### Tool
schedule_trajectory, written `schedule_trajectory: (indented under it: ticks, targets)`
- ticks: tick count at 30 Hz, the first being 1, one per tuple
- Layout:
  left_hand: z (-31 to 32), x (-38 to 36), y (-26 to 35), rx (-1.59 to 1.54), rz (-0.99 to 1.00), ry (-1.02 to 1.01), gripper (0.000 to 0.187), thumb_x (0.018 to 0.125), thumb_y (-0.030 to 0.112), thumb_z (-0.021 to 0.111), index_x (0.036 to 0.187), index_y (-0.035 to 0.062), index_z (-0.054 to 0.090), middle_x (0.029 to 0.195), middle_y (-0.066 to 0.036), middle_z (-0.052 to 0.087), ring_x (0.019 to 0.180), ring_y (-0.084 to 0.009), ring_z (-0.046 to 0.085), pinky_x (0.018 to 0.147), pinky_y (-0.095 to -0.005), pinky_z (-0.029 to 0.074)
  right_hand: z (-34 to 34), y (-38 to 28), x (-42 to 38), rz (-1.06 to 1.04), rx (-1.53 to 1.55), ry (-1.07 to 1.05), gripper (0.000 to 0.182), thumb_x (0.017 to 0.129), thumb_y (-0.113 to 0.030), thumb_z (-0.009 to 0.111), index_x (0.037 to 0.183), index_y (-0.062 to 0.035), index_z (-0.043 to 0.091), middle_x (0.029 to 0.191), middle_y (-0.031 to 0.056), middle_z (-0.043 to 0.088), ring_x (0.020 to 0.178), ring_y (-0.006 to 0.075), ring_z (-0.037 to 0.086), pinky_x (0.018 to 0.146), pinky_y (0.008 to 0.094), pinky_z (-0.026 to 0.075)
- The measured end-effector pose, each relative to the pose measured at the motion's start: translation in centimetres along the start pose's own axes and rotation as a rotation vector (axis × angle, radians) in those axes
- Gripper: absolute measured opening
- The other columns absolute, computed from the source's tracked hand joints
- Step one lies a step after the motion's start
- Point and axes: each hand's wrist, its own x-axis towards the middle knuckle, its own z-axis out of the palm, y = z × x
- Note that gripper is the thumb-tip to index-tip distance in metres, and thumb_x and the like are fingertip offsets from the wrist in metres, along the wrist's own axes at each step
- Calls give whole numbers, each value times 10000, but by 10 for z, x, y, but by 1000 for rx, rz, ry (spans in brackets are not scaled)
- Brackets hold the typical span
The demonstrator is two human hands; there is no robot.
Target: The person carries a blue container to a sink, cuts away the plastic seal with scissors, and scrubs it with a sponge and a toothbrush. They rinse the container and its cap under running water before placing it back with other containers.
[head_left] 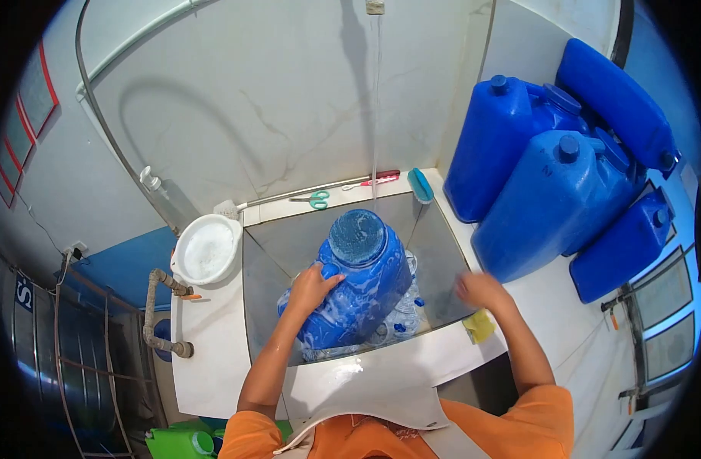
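Note:
A soapy blue water container (pixel 365 294) with a wide round lid (pixel 357 237) stands tilted in the sink (pixel 450 252). My left hand (pixel 313 289) is closed on its top beside the small blue cap (pixel 331 271). Suds streak the container's side. My right hand (pixel 479 291), smeared by motion, is over the sink's right rim, apart from the container. Just below that hand, a yellow sponge (pixel 479 327) lies on the white ledge. A thin stream of water (pixel 376 115) falls behind the container. Clear plastic items (pixel 404 314) lie on the sink floor, partly hidden by it.
Several blue containers (pixel 538 203) crowd the right counter. A white basin of suds (pixel 207 249) and a pump bottle (pixel 169 199) stand at left. Green-handled scissors (pixel 318 200), a pink toothbrush (pixel 369 183) and a blue brush (pixel 421 186) lie along the back ledge.

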Motion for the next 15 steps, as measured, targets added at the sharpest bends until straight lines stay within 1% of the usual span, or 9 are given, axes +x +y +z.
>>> schedule_trajectory:
  ticks: [1, 2, 3, 4, 7, 10, 11, 13, 15]
  targets:
    - [4, 3, 4, 0, 3, -6, 609, 724, 472, 714, 899, -97, 584, 755, -265, 614, 749, -385, 622, 672, -450, 469, -28, -25, 28, -121, 98, 164, 234, 852, -224, 491, 858, -22, 610, 801, 252, 609, 783, 407, 605, 684, 487, 475]
    - [8, 5, 8, 18, 22, 19, 594, 739, 440, 708, 917, -112, 580, 753, -270, 616, 749, -403, 618, 670, -455, 475, -34, -37, 71, -307, 202, 346, 230, 863, -199, 477, 822, -9, 600, 746, 214, 623, 690, 362, 624, 633, 451, 479]
    - [12, 6, 12, 37, 40, 46, 579, 755, 408, 701, 936, -128, 575, 750, -275, 618, 748, -422, 614, 668, -460, 481, -57, -65, 103, -287, 478, 271, 249, 875, -205, 487, 809, 11, 591, 703, 157, 631, 600, 269, 625, 575, 398, 473]
    - [15, 6, 14, 37, 41, 46, 579, 755, 408, 701, 936, -128, 575, 750, -275, 618, 748, -422, 614, 668, -460, 481, -59, -77, 150, -359, 479, 288, 263, 890, -220, 498, 824, 17, 591, 678, 110, 627, 547, 183, 608, 528, 342, 454]
    - [19, 11, 18, 66, -17, 53, 552, 759, 383, 700, 937, -124, 571, 765, -281, 617, 754, -431, 610, 674, -467, 482, -79, -128, 227, -172, 882, 41, 155, 846, -49, 489, 831, 64, 594, 706, 119, 639, 641, 231, 653, 586, 288, 555]
    - [27, 19, 2, -16, -57, 141, 496, 774, 351, 685, 898, -114, 565, 797, -297, 611, 778, -441, 604, 696, -480, 476, -83, -134, 251, -318, 670, -85, 126, 807, 23, 480, 815, 87, 589, 767, 137, 638, 671, 258, 659, 633, 291, 586]
    - [30, 22, -4, -37, -48, 200, 479, 783, 335, 675, 901, -115, 563, 817, -307, 607, 799, -445, 601, 714, -485, 473, -77, -134, 245, -78, 1163, -159, 119, 800, 23, 491, 824, 83, 591, 812, 156, 631, 665, 245, 660, 627, 291, 584]
    - [30, 26, -5, -69, -47, 264, 462, 791, 320, 664, 904, -116, 561, 838, -317, 603, 820, -449, 599, 731, -489, 470, -76, -133, 245, -44, 1152, -178, 118, 797, 17, 495, 824, 79, 591, 816, 161, 630, 668, 245, 661, 627, 290, 583]
    - [30, 32, -3, -71, -127, 210, 436, 800, 300, 650, 902, -114, 558, 871, -332, 598, 859, -456, 593, 763, -492, 464, -81, -131, 243, -1, 1150, -186, 118, 794, 11, 498, 824, 75, 592, 820, 166, 629, 670, 245, 662, 627, 289, 582]
